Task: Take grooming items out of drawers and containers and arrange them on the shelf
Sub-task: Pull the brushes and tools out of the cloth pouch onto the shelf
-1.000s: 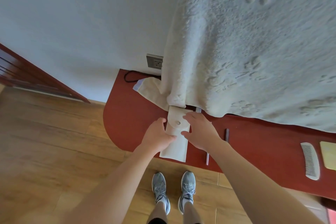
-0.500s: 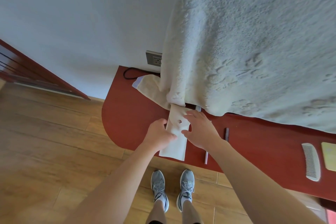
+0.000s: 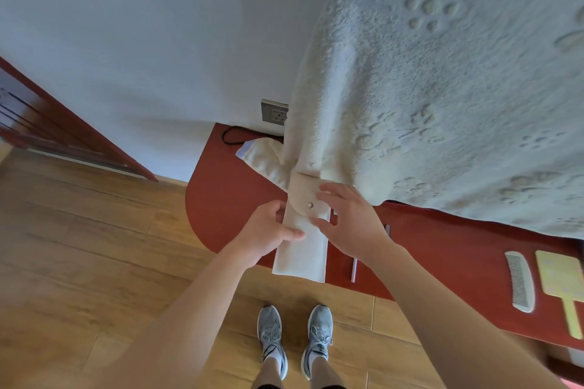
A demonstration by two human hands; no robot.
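pouch: cream fabric pouch [image 3: 300, 259] lying flat on the red shelf [image 3: 227, 186], near end overhanging the front edge, far end tucked under the hanging towel [image 3: 442, 88]
flap: rounded flap [image 3: 301, 191] folded down, metal snap [image 3: 310, 205] showing; can't tell if it's fastened
left grip: left grip [image 3: 268, 227] pinches the pouch's left edge, thumb on top
right grip: right grip [image 3: 350, 221] has fingers spread and relaxed, fingertips on the flap, holding nothing
handling: looks soft, light and floppy, likely to sag if lifted by one end; contents hidden, may be thin and hard
where to hold: probably pin the body below the snap, lift the flap by its rounded rim
risk: the overhang could let it slide off the shelf
beside pouch: thin grey rod [image 3: 354, 268] just to the right
already out: comb [image 3: 520, 281], yellow hand mirror [image 3: 559, 275], well apart at far right
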